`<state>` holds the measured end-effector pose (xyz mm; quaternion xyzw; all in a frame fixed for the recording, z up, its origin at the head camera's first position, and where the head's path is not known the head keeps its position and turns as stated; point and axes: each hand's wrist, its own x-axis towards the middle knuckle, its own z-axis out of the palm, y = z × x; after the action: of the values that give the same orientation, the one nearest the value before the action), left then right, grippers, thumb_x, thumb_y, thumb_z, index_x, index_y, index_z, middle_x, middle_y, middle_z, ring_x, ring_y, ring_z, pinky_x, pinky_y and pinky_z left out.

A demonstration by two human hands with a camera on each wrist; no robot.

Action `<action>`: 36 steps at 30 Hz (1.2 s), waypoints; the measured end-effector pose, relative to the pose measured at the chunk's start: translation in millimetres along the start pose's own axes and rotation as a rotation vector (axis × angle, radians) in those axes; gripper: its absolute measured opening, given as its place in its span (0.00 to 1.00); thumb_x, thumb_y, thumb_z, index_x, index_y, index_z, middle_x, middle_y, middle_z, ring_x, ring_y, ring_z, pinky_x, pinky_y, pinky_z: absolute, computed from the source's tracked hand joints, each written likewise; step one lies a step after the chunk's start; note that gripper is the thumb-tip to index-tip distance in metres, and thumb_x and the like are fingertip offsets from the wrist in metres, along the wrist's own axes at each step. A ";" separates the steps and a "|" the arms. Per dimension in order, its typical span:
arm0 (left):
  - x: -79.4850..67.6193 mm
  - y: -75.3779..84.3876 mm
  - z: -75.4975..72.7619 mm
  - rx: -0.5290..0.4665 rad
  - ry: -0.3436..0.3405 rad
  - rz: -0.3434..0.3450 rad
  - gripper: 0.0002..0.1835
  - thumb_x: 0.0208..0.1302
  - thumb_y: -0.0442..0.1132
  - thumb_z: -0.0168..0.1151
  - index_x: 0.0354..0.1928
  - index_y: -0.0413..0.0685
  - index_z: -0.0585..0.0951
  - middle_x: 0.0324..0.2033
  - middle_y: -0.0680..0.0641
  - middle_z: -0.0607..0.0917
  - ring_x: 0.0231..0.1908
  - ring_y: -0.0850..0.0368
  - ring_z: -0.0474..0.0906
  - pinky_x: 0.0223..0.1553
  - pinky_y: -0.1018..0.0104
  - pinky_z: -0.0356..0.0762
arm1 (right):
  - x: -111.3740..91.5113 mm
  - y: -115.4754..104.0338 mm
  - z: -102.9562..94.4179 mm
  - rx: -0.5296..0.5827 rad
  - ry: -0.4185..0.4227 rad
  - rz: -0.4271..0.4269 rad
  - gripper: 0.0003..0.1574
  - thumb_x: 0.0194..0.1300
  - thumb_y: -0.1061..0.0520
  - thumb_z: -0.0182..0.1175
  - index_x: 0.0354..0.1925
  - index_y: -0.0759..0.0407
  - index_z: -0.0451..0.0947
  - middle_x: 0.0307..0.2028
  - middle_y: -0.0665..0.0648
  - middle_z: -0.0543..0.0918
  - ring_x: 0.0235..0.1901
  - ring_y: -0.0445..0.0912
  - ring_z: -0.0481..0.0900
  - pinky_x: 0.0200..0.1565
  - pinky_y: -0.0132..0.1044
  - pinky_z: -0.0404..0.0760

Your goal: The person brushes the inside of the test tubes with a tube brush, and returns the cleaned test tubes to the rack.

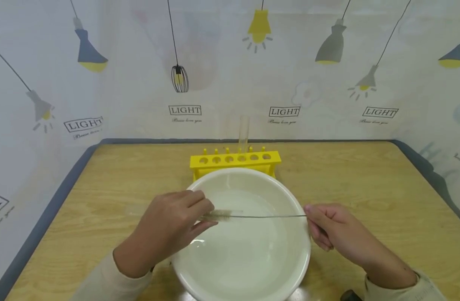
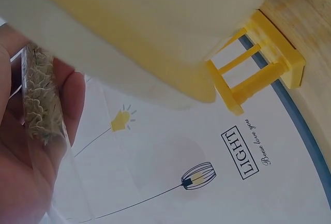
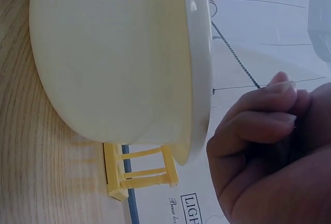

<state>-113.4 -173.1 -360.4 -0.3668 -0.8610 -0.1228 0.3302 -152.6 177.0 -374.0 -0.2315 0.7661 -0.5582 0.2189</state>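
Note:
Over the white basin (image 1: 305, 255), my left hand (image 1: 177, 217) grips a clear glass test tube (image 2: 61, 154) lying nearly level. Inside the tube are the pale bristles of a test tube brush (image 2: 42, 97), partly covered by the fingers in the head view. The brush's twisted wire handle (image 1: 267, 216) runs out of the tube's mouth to the right. At its far end, by the basin's right rim, my right hand (image 1: 336, 225) pinches the wire between thumb and forefinger, the other fingers curled. Water lies in the basin below.
A yellow test tube rack (image 1: 235, 160) stands just behind the basin, with one clear test tube (image 1: 243, 133) upright in it. A dark object (image 1: 351, 296) shows at the bottom edge beside the right sleeve. Printed cloth (image 1: 222, 83) walls the wooden table (image 1: 365, 175).

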 end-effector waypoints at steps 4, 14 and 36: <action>-0.8 0.4 1.6 0.001 0.001 0.009 0.14 0.51 0.45 0.77 0.30 0.52 0.79 0.24 0.57 0.74 0.19 0.65 0.68 0.20 0.72 0.68 | -0.8 1.1 1.7 -0.005 0.014 -0.007 0.32 0.82 0.51 0.40 0.21 0.66 0.64 0.13 0.63 0.60 0.12 0.50 0.60 0.13 0.36 0.62; -0.3 2.5 2.1 -0.021 -0.003 0.017 0.12 0.53 0.46 0.76 0.31 0.52 0.80 0.25 0.57 0.76 0.20 0.65 0.69 0.21 0.72 0.70 | -2.3 4.4 7.9 -0.050 0.037 -0.068 0.29 0.82 0.56 0.40 0.21 0.63 0.66 0.12 0.62 0.63 0.11 0.47 0.64 0.13 0.36 0.64; -1.0 10.8 6.5 -0.090 -0.033 0.036 0.11 0.67 0.52 0.65 0.36 0.53 0.82 0.26 0.60 0.80 0.20 0.70 0.69 0.20 0.79 0.66 | -7.2 -1.7 20.9 -0.222 0.072 -0.270 0.26 0.79 0.66 0.43 0.21 0.53 0.68 0.13 0.50 0.68 0.14 0.37 0.65 0.16 0.31 0.67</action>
<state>-108.3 -163.1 -366.3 -0.3987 -0.8532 -0.1494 0.3014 -134.2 165.1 -377.7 -0.3347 0.7924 -0.5024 0.0875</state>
